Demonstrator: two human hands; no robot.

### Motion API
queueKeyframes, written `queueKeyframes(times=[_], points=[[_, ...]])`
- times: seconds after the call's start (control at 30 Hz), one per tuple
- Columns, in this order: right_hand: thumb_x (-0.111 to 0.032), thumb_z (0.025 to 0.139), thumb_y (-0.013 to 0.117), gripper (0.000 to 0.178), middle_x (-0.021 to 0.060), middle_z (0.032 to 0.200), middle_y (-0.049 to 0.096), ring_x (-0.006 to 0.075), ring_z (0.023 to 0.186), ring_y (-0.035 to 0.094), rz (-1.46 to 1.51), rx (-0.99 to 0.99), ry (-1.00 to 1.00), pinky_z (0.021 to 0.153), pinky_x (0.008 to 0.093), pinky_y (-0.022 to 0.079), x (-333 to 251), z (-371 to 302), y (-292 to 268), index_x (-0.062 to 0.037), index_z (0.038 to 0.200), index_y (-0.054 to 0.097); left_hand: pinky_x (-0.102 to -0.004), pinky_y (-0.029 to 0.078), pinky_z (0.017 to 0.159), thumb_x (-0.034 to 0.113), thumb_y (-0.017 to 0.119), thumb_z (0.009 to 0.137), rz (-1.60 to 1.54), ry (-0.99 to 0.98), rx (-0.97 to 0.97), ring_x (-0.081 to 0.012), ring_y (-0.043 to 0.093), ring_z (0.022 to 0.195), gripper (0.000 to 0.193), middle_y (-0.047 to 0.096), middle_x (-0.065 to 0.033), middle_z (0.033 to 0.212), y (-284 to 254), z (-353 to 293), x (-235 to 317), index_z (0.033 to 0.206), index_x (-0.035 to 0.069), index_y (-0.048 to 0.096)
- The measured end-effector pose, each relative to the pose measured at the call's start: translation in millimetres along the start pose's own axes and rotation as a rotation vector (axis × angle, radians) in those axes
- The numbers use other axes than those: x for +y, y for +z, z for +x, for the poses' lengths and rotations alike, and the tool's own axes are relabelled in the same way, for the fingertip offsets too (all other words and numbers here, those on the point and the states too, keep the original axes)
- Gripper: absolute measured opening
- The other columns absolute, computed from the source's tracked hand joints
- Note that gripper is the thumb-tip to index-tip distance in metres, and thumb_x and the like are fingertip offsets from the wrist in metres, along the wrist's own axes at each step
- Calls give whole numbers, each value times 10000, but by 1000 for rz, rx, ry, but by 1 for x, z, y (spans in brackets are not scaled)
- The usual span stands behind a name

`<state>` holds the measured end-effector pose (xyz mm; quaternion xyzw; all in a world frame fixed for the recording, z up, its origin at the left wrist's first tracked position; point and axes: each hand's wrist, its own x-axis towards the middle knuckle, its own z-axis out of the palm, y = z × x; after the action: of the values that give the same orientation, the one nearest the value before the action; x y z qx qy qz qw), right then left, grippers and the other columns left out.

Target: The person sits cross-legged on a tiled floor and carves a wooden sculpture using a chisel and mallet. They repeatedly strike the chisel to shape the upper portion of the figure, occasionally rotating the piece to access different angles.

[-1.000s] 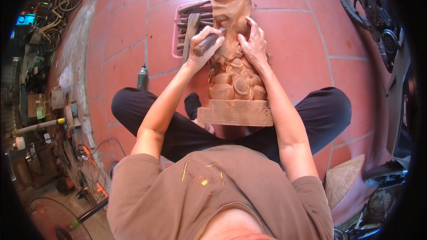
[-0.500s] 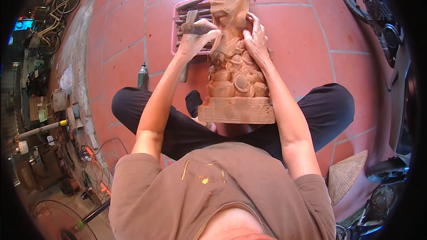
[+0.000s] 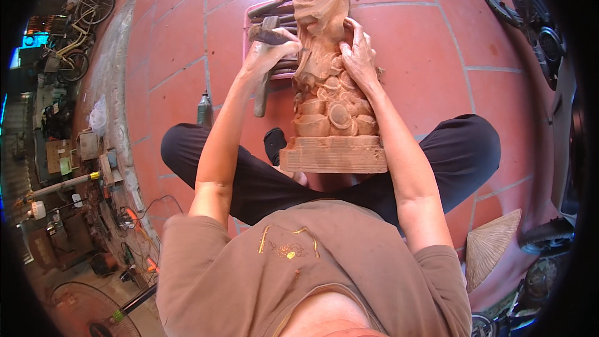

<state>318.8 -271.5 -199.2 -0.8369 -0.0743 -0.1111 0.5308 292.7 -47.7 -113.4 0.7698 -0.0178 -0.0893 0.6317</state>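
Observation:
A carved reddish-brown wooden statue (image 3: 337,115) stretches away from me on a block base, between my legs. My left hand (image 3: 267,55) is closed round the dark handle of a carving chisel (image 3: 265,35), its fingertips close to the statue's left side. The chisel's working end is hidden. My right hand (image 3: 358,55) rests against the statue's right side, fingers bent over the carving and apart, holding no tool. Beneath my left hand a grey-brown wooden bar (image 3: 261,97) lies across the near edge of a pink tray (image 3: 248,9) full of dark-handled tools.
Left of the tray stands a small green bottle (image 3: 204,111) on the red tiled floor. Motorcycle parts (image 3: 543,43) line the right, with a conical straw hat (image 3: 491,246) nearer me. Bicycles (image 3: 93,9), cables and a fan (image 3: 87,309) occupy the left side.
My left hand has drawn slightly left, away from the statue, with the chisel still in it. My right hand keeps its place on the statue. The whole view has shifted a little.

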Motion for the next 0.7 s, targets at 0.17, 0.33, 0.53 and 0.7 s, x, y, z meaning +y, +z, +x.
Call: queueKeyframes(times=[0.17,0.33,0.53,0.7], points=[[-73,870,584,567,88,1355,604,287,1281,525,-42,-10,5,1065,461,420,-6,-1,0,-143,1417,455,-264,499,763,110,738,858,-106,25,191,-89,592,808,93,650,-7,874,19,8,-21,913,66,677],[-82,889,595,555,109,1348,607,296,1278,533,-26,-18,3,1071,444,434,-4,0,-4,-141,1423,456,-259,498,736,74,725,841,-161,-19,52,-98,600,781,79,654,-19,858,2,0,-24,890,56,666],[-78,887,602,556,114,1343,609,296,1274,539,-64,-5,-7,1063,435,448,-7,-1,-1,-135,1420,457,-251,491,723,78,714,874,-255,82,230,-92,591,773,87,659,-26,851,24,7,-22,934,37,666],[-72,885,604,555,112,1339,611,293,1273,540,-21,-8,-9,1064,437,447,-4,-1,-3,-127,1418,458,-276,494,727,117,729,839,-31,84,301,-92,591,778,97,659,-29,850,33,3,-28,853,36,678]])
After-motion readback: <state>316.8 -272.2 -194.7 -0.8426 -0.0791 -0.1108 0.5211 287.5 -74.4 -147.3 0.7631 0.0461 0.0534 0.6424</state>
